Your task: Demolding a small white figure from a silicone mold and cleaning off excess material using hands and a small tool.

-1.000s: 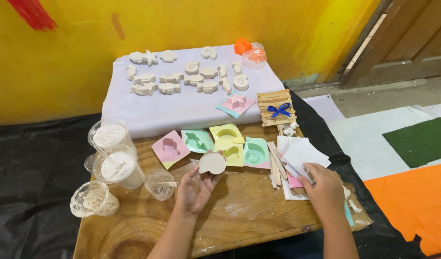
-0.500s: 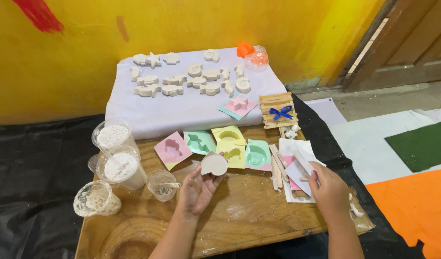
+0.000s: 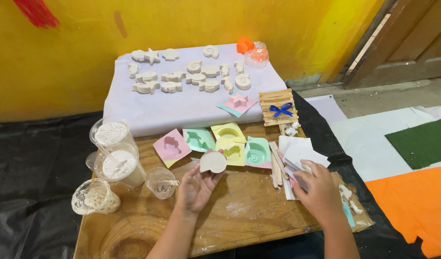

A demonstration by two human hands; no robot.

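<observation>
My left hand [image 3: 195, 188] pinches the round white plaster cast [image 3: 213, 162] upright just before the green mould [image 3: 257, 152], while my right hand [image 3: 317, 191] presses flat on white cards [image 3: 297, 154] beside it.

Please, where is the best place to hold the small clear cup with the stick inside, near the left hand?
Probably grip the small clear cup around its side wall, coming from the right, where the left hand is. It stands upright and open, and the stick lies across its mouth, so the top is a poor place.
</observation>
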